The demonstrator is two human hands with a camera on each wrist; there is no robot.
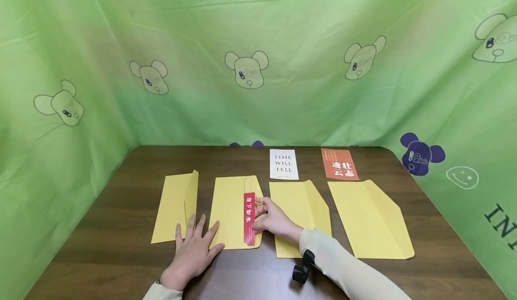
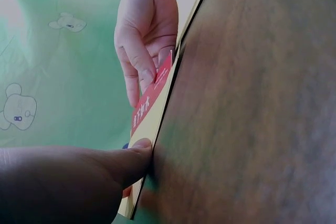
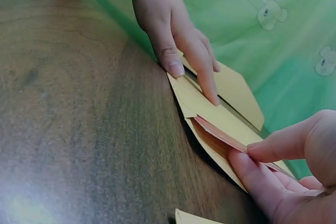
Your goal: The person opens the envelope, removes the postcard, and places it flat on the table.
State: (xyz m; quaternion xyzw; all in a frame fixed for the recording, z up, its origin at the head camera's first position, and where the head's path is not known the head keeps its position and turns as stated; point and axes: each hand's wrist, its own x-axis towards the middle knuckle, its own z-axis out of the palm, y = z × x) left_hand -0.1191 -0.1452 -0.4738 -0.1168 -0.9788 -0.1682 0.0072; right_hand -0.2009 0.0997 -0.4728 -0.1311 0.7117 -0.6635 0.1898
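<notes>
A red card with white characters (image 1: 249,219) lies at the mouth of the second yellow envelope from the left (image 1: 228,210), part of it hidden under the envelope's front panel. My right hand (image 1: 274,219) pinches the card's right edge between thumb and fingers, as the right wrist view also shows. Fingers spread and straight, my left hand (image 1: 195,248) rests palm down near the envelope's lower left corner. Its thumb and index finger press on that envelope, while the other fingertips reach the lower right edge of the leftmost yellow envelope (image 1: 171,210).
Two more yellow envelopes with flaps spread lie to the right: one (image 1: 291,219) partly under my right wrist, another (image 1: 367,219) farther out. Behind them lie a white card with black lettering (image 1: 284,164) and an orange-red card (image 1: 340,164). Green curtains surround the brown table (image 1: 101,246).
</notes>
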